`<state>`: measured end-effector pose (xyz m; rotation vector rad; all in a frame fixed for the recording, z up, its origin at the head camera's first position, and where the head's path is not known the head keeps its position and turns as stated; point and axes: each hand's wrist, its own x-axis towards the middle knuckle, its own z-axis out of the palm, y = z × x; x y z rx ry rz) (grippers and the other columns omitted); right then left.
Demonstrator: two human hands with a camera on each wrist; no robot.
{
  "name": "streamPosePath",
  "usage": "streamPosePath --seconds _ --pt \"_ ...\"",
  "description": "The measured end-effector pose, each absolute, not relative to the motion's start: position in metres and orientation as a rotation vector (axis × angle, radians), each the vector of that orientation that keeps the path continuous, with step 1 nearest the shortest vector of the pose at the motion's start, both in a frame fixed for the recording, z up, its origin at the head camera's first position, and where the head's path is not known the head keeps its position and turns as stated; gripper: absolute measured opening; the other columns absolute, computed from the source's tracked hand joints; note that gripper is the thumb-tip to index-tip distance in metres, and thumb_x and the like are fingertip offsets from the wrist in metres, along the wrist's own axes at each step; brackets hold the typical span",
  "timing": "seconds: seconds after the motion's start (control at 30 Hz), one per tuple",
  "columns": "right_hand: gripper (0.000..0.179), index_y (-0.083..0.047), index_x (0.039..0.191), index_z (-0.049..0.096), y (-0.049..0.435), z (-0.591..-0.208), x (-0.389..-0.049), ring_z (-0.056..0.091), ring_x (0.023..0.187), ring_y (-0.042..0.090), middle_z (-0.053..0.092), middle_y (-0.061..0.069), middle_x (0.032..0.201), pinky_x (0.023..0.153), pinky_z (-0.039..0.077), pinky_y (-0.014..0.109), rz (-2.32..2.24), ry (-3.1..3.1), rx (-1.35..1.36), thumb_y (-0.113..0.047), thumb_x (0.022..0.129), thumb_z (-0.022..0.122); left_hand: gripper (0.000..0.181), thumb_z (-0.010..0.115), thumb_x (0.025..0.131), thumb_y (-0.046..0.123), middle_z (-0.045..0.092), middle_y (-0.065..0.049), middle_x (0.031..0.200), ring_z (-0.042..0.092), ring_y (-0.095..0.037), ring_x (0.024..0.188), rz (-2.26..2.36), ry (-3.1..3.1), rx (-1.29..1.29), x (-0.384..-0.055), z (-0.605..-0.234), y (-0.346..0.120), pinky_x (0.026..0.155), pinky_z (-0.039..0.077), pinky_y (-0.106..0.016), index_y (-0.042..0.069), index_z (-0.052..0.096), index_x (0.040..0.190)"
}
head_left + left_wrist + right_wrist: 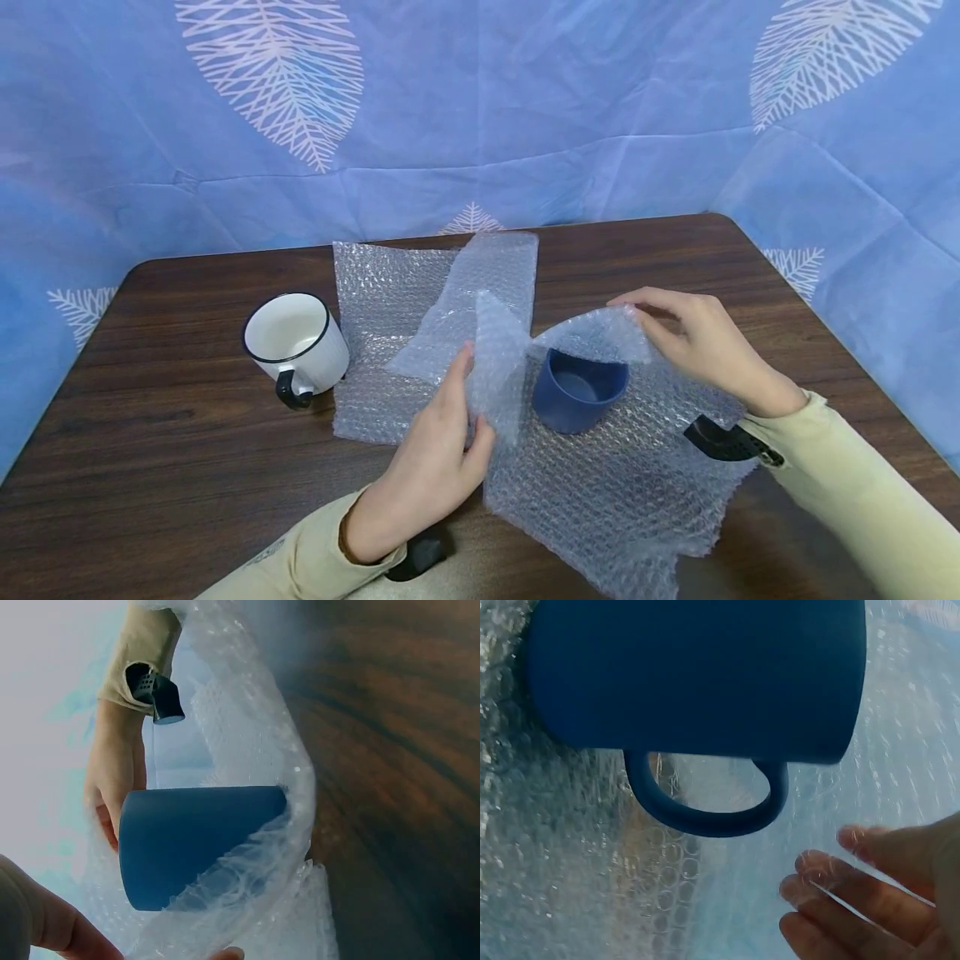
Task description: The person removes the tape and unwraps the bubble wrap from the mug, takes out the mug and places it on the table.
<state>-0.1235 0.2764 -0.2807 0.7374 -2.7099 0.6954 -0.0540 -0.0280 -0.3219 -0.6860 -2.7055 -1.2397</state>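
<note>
A dark blue mug stands upright on a sheet of bubble wrap. Its handle shows in the right wrist view, on the side toward my right hand. To the mug's left, my left hand holds a raised flap of the wrap between thumb and fingers. My right hand pinches another edge, lifted at the far right of the mug and partly covering its rim in the head view. Neither hand visibly touches the mug. Clear wrap stands against the mug's lower side in the left wrist view.
A white mug with a black rim and black handle stands at the left. Beside it, another bubble wrap piece lies flat on the dark wooden table. A blue cloth with white leaf prints hangs behind the table.
</note>
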Motion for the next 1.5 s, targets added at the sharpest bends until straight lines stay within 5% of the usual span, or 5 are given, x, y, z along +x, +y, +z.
streamPosePath --seconds 0.33,0.5,0.8,1.23,1.5 --pt "0.034 -0.013 0.116 0.066 0.282 -0.274 -0.151 0.027 0.042 0.009 0.069 0.016 0.103 0.048 0.032 0.028 0.805 -2.937 0.463 0.003 0.090 0.051 0.059 0.047 0.097 0.011 0.042 0.008 0.054 0.031 0.001 0.039 -1.420 -2.803 -0.770 -0.051 -0.331 -0.026 0.039 0.031 -0.020 -0.008 0.020 0.146" --pt "0.031 -0.008 0.117 0.065 0.284 -0.274 -0.163 0.027 0.041 0.008 0.068 0.021 0.107 0.046 0.031 0.026 0.802 -2.954 0.419 0.000 0.092 0.049 0.053 0.041 0.103 0.023 0.049 0.006 0.059 0.037 0.001 0.042 -1.603 -2.834 -0.805 -0.049 -0.334 -0.021 0.044 0.036 -0.018 -0.008 0.024 0.142" --pt "0.024 -0.011 0.109 0.070 0.295 -0.279 -0.177 0.068 0.071 0.011 0.074 0.009 0.089 0.056 0.046 0.022 0.780 -2.962 0.341 -0.021 0.100 0.050 0.053 0.047 0.101 0.024 0.058 0.002 0.070 0.052 0.001 0.053 -1.628 -2.857 -0.830 -0.047 -0.340 -0.017 0.055 0.047 -0.018 -0.006 0.028 0.140" --pt "0.044 0.004 0.121 0.061 0.331 -0.291 -0.187 0.065 0.065 0.012 0.071 0.021 0.091 0.074 0.052 0.051 0.717 -3.033 0.079 -0.033 0.100 0.046 0.058 0.062 0.092 0.015 0.063 -0.005 0.088 0.056 0.001 0.063 -1.516 -2.873 -0.852 -0.048 -0.347 -0.016 0.057 0.047 -0.018 -0.004 0.032 0.138" --pt "0.042 0.007 0.107 0.064 0.360 -0.297 -0.190 0.061 0.058 0.011 0.071 0.016 0.077 0.062 0.049 0.035 0.688 -2.993 -0.058 -0.030 0.099 0.046 0.062 0.062 0.092 0.014 0.056 -0.013 0.116 0.059 -0.004 0.074 -1.527 -2.888 -0.834 -0.046 -0.349 -0.011 0.066 0.051 -0.017 -0.004 0.029 0.141"
